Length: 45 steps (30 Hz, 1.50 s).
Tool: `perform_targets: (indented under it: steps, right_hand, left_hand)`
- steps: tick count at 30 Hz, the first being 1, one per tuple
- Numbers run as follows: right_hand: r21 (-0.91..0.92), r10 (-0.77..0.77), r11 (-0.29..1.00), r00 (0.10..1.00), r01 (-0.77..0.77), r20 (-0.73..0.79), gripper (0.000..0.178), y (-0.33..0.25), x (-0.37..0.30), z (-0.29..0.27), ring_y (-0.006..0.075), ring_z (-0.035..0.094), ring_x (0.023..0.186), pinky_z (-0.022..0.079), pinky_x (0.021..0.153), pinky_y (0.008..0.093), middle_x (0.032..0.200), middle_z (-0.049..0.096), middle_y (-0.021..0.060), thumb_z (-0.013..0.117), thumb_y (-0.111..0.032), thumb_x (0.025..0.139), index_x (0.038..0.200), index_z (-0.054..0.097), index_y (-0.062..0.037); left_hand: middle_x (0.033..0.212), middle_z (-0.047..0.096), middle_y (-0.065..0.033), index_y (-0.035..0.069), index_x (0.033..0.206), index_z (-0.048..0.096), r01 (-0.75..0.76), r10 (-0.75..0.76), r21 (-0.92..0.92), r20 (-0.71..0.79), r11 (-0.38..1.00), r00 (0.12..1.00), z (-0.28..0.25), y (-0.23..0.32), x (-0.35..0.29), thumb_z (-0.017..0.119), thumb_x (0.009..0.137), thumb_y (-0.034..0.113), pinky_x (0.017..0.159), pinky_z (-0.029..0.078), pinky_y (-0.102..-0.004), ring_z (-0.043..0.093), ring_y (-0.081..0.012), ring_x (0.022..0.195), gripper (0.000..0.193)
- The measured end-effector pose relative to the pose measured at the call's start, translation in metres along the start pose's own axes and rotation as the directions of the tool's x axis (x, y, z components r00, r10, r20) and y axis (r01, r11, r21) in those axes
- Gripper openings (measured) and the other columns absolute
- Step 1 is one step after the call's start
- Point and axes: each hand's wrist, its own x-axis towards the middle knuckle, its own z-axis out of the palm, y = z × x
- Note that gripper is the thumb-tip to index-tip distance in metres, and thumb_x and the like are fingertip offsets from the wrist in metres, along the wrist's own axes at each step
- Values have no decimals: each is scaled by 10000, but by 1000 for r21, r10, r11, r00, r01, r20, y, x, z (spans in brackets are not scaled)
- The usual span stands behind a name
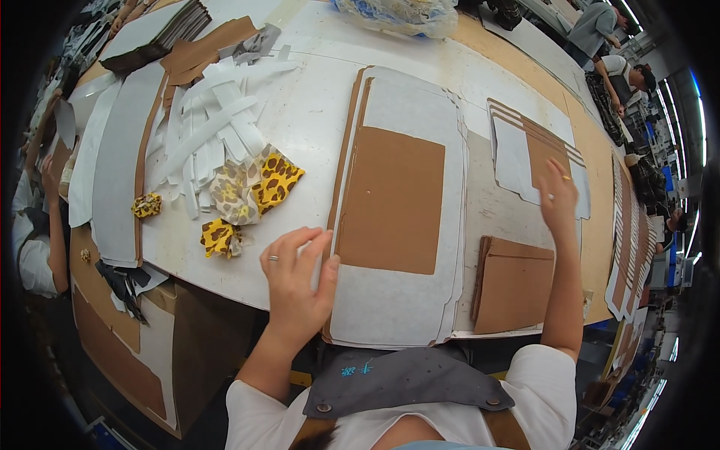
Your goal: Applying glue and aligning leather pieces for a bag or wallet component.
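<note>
A stack of large white sheets (pixel 401 307) with brown edges lies before me. On its top sheet is a flat brown rectangular panel (pixel 390 199). My left hand (pixel 300 277) is at the stack's left edge, thumb and fingers apart, holding nothing that I can see. To the right, my right hand (pixel 559 199) is raised over the near edge of a fanned pile of white and brown pieces (pixel 517 154). Its fingers are loosely bent and apart, with nothing visible in them. Nearer me, below that pile, sits a stack of brown rectangular panels (pixel 516 285).
Left on the white table (pixel 315 97) lie a heap of white strips (pixel 217 124), crumpled leopard-print cloth (pixel 277 180) and a tall stack of grey sheets (pixel 127 165). A clear plastic bag (pixel 405 16) sits at the far edge. Other people work at far right and left.
</note>
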Motion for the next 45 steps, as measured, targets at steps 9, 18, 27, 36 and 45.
perform_targets:
  steps: [9,18,27,36,45]
  right_hand:
    - [-358,886,459,388,-813,254,750,180,-215,-87,359,411,1224,325,1011,426,1279,442,286,535,-513,842,1268,408,90]
    - [63,755,363,333,-930,564,355,151,-240,-122,99,530,712,448,615,264,807,592,4,705,-337,754,957,594,-68]
    - [324,838,163,304,-932,454,456,119,-180,-138,124,566,758,458,677,271,861,601,46,641,-443,773,986,588,-44]
    - [917,757,-129,559,-378,337,615,58,-94,-131,182,619,756,503,692,291,890,626,124,496,-572,850,1159,480,-40]
    - [905,565,-374,724,-203,396,587,19,-62,-114,144,599,582,441,454,233,793,631,140,338,-600,892,1102,512,-80]
  left_hand:
    - [1072,567,-91,42,1043,572,-24,28,89,-41,996,999,-12,-17,27,581,810,120,935,283,-401,489,-250,1071,246]
    - [1128,558,-126,5,1107,520,-275,240,123,240,954,941,7,1,58,552,821,106,1008,242,-448,445,-297,1139,304]
    - [1053,538,-116,-20,1030,563,-403,340,108,368,909,865,33,-2,62,559,816,100,987,248,-438,443,-283,1076,245]
    - [990,528,-100,23,948,550,-397,343,111,331,911,879,32,-5,61,552,816,87,953,247,-428,448,-281,1024,147]
    - [982,550,-91,29,886,547,-424,392,71,267,903,880,35,-5,66,568,806,90,958,241,-429,466,-270,1015,103]
